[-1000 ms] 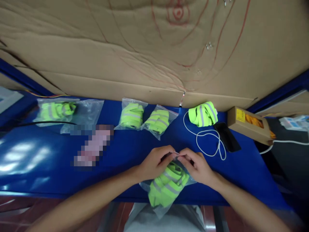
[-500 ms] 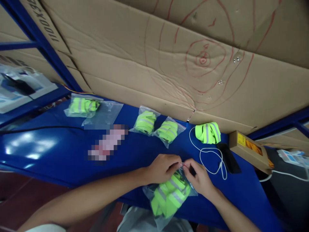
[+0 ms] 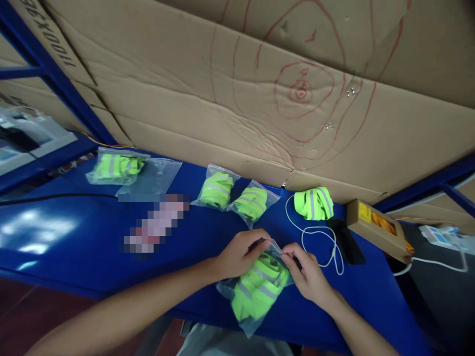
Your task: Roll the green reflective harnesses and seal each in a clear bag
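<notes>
A clear zip bag (image 3: 250, 326) hangs at the front edge of the blue table, with a folded neon-yellow reflective strap (image 3: 260, 289) inside it. My left hand (image 3: 241, 252) pinches the bag's top edge on the left, thumb against fingers. On the right, my right hand (image 3: 306, 272) grips the same edge between thumb and forefinger. The bag's mouth runs as a short taut strip between the two hands. Whether its zip is closed I cannot tell.
Along the back lie bagged straps (image 3: 217, 190), a loose strap bundle (image 3: 313, 203), a flat clear bag (image 3: 152, 178) and a blurred pink item (image 3: 156, 225). At right are a white cable (image 3: 319, 232), a black phone-like slab (image 3: 347, 242) and a cardboard box (image 3: 378, 230). A cardboard wall (image 3: 166, 89) stands behind.
My hands have moved apart along the bag's top edge, the left one shifting left. More of the edge shows between them. The whole view has shifted slightly.
</notes>
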Demonstrator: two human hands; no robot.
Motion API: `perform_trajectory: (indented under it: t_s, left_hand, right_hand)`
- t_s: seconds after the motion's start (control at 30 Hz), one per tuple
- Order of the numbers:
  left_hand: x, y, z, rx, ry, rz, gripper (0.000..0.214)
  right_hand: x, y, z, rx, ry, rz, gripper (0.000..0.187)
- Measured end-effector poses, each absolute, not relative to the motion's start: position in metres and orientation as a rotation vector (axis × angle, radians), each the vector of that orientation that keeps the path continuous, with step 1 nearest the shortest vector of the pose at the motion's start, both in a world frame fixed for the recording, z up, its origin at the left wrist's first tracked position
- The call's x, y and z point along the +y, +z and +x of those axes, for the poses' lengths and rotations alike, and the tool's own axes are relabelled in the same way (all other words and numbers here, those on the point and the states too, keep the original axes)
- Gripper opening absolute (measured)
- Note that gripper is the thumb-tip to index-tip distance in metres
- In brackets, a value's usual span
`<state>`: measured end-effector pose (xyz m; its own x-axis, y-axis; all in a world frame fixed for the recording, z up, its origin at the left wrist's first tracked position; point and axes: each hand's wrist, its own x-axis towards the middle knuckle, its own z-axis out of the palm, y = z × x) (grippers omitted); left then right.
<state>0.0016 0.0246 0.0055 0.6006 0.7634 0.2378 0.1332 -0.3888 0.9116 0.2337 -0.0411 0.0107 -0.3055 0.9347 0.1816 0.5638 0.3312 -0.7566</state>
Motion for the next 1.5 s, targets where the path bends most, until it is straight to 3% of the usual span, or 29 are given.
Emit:
perform_trajectory:
  t_s: [0.1,0.2,0.23,0.33,0.5,0.6,0.7,0.77,0.9,1.13,1.27,1.4,1.5]
  left_hand:
    - [0.026,0.009,-0.004,0.615,0.721,1.853,0.037]
    - [0.025,0.011,-0.007,0.444,0.539,1.849,0.086]
    - [0.024,0.012,-0.008,0.404,0.495,1.847,0.094]
    - [0.022,0.018,-0.007,0.404,0.514,1.797,0.086]
    - [0.053,0.045,-0.024,0.759,0.903,1.823,0.076]
    - [0.085,0.056,-0.046,1.185,0.918,2.029,0.08]
    - [0.102,0.052,-0.063,1.612,0.821,2.221,0.072]
    - [0.101,0.047,-0.064,1.785,0.922,2.31,0.066]
    - [0.079,0.04,-0.046,1.82,1.097,2.529,0.058]
    - [0.079,0.022,-0.035,1.574,0.883,2.881,0.04]
    - [0.097,0.017,-0.051,1.372,1.047,2.864,0.038]
    - [0.085,0.026,-0.049,1.246,1.284,2.768,0.034]
    - [0.058,0.033,-0.034,0.975,1.276,2.575,0.047]
  right_hand:
    - [-0.047,0.012,0.236,-1.932,0.762,-1.273,0.013]
    - [-0.054,0.014,0.243,-1.791,0.7,-1.283,0.013]
    - [-0.056,0.015,0.246,-1.772,0.683,-1.276,0.014]
    - [-0.051,0.023,0.26,-1.749,0.648,-1.243,0.026]
    - [0.004,0.041,0.317,-1.53,0.409,-1.491,0.042]
    - [0.045,0.046,0.354,-1.607,0.157,-1.689,0.069]
    - [0.069,0.041,0.362,-1.783,0.142,-1.856,0.098]
    - [0.073,0.035,0.349,-1.906,0.157,-1.951,0.106]
    - [0.077,0.024,0.308,-1.965,0.064,-2.092,0.102]
    - [0.091,0.038,0.301,-1.904,0.106,-1.946,0.044]
    - [0.084,0.061,0.307,-1.805,0.174,-1.743,0.046]
    - [0.059,0.079,0.296,-1.321,0.666,-1.417,0.054]
    - [0.031,0.074,0.277,-1.036,1.166,-1.349,0.048]
